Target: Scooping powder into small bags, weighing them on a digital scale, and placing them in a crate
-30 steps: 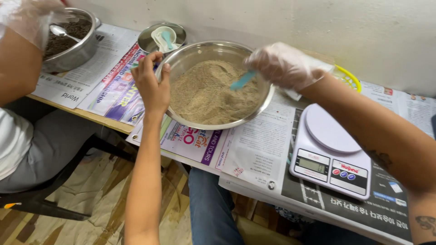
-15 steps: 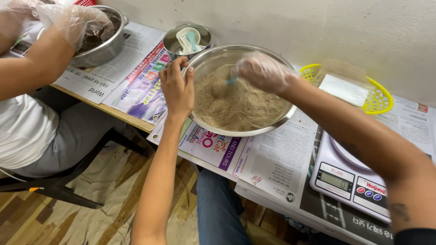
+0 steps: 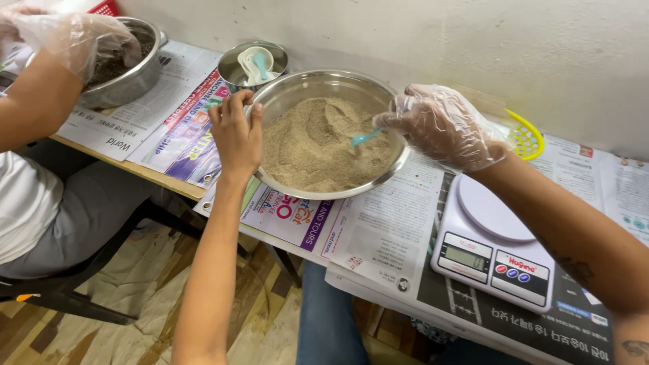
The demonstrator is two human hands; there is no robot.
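Both hands [image 3: 236, 132] at steel bowl [image 3: 324, 84]

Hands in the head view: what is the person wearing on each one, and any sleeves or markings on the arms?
The left hand is bare, with no sleeve on the forearm. The right hand wears a loose, crinkled, clear plastic glove; that forearm is also sleeveless and carries dark tattoo marks.

The right hand [image 3: 443, 125] is wearing a clear, crinkled plastic glove; a dark tattoo is showing on that forearm. The left hand [image 3: 236, 135] is going bare, both arms sleeveless, legs wearing blue jeans.
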